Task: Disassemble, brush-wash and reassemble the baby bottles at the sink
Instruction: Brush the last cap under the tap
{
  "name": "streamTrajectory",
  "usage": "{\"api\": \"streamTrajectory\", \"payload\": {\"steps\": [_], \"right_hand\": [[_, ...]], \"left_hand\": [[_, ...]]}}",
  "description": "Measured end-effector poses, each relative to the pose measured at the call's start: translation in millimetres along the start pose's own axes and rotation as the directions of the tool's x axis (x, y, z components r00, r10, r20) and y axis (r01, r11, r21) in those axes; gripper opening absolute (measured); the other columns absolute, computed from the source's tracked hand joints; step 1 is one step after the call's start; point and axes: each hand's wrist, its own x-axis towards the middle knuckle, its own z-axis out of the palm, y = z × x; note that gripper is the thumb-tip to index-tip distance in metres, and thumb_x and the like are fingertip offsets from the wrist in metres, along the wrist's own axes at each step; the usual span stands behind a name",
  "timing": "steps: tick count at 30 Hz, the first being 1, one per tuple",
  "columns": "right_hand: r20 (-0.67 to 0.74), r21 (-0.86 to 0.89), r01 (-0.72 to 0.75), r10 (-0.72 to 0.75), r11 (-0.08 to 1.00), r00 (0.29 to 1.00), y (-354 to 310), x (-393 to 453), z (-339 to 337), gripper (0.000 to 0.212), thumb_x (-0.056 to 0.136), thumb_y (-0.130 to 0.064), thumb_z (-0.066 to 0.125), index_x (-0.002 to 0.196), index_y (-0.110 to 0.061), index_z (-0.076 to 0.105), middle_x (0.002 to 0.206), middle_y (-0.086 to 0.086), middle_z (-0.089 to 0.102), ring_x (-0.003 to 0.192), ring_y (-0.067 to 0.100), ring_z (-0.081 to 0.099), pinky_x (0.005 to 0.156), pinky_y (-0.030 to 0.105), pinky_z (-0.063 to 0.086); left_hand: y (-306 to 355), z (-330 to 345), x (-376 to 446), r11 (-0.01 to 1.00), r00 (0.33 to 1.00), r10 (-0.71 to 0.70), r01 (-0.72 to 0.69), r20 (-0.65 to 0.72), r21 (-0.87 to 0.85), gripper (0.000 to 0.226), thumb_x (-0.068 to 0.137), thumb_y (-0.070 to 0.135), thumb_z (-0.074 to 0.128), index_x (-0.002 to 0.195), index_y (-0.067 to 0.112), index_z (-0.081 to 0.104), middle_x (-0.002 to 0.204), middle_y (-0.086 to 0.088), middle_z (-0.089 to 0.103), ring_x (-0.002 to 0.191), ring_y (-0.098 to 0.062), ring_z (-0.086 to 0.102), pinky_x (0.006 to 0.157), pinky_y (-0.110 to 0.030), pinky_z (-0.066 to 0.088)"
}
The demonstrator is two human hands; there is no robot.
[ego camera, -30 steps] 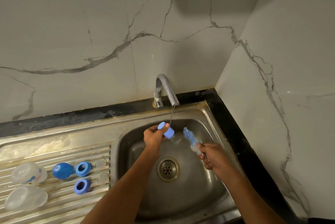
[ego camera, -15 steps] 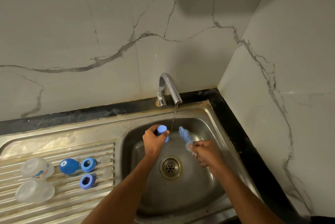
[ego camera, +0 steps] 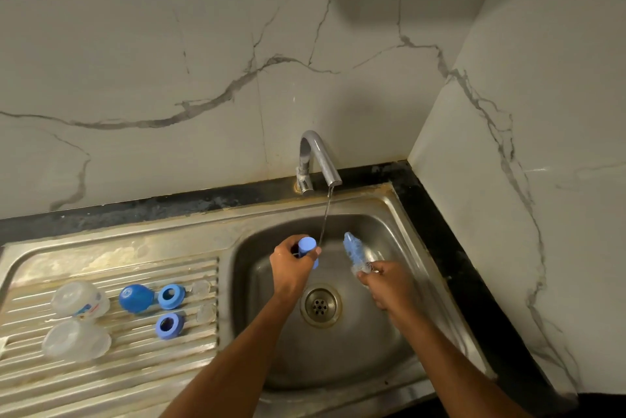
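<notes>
1. Two hands over the sink basin (ego camera: 399, 234): left hand (ego camera: 291, 268) is curled around a small light-blue cap (ego camera: 307, 245) just beside the thin stream from the tap (ego camera: 320, 155); right hand (ego camera: 389, 285) is closed round the handle of a blue bottle brush (ego camera: 354, 250), bristles pointing up.
2. That cap looks like light, stiff plastic, and wet, so probably slippery. I'd pinch it by the sides, not the smooth top.
3. Rest of the parts sit on the drainboard (ego camera: 111, 380): two clear bottles (ego camera: 79, 299), a blue dome lid (ego camera: 135, 298) and two blue rings (ego camera: 171, 296).
4. Those bottles look thin and light, likely easy to knock rolling on the ridges.
</notes>
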Motion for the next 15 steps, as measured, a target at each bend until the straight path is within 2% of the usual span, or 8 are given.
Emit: {"api": "streamTrajectory", "payload": {"steps": [3,5,8,11,15], "right_hand": [[0.051,-0.075,-0.064,0.068,0.995,0.996,-1,-2,26,0.012,0.081,-0.018,0.073,0.073,-0.009,0.071,0.046,0.000,0.052,0.037,0.014,0.044,0.041,0.024,0.033],[0.118,-0.109,-0.051,0.064,0.993,0.991,-6,-5,46,0.012,0.081,-0.020,0.074,0.073,-0.012,0.072,0.044,-0.003,0.052,0.037,0.013,0.044,0.041,0.023,0.032],[0.166,-0.117,0.045,-0.025,0.992,0.986,-17,-14,77,0.010,0.082,-0.025,0.076,0.077,-0.017,0.074,0.043,-0.009,0.053,0.039,0.005,0.045,0.044,0.021,0.034],[0.152,-0.071,0.141,-0.129,0.988,0.980,-31,-24,104,0.015,0.080,-0.034,0.078,0.076,-0.020,0.075,0.049,-0.006,0.060,0.045,0.008,0.051,0.049,0.026,0.039],[0.146,0.004,0.226,-0.224,0.974,0.964,-45,-36,135,0.014,0.080,-0.035,0.079,0.076,-0.022,0.075,0.061,-0.004,0.069,0.055,0.010,0.059,0.057,0.031,0.045]], "left_hand": [[0,-21,-4,1.000,0.999,0.022,-0.022,-0.041,0.004,0.027,0.079,0.012,0.084,0.101,0.020,0.070,0.091,0.009,0.071,0.086,-0.006,0.069,0.072,-0.013,0.054],[-3,-39,-6,0.999,0.996,0.040,-0.040,-0.080,0.008,0.027,0.078,0.014,0.084,0.102,0.019,0.071,0.091,0.008,0.072,0.086,-0.005,0.069,0.073,-0.013,0.055],[-9,-71,-10,0.998,0.987,0.062,-0.060,-0.149,0.017,0.027,0.078,0.017,0.084,0.100,0.023,0.070,0.092,0.010,0.072,0.087,-0.004,0.069,0.075,-0.014,0.055],[-16,-103,-18,0.995,0.972,0.097,-0.087,-0.215,0.052,0.031,0.079,0.022,0.083,0.105,0.027,0.068,0.095,0.013,0.071,0.090,0.003,0.066,0.079,-0.013,0.054],[-26,-140,-32,0.991,0.944,0.122,-0.102,-0.307,0.081,0.031,0.078,0.021,0.083,0.105,0.024,0.068,0.096,0.014,0.069,0.092,0.002,0.064,0.078,-0.012,0.053]]}}
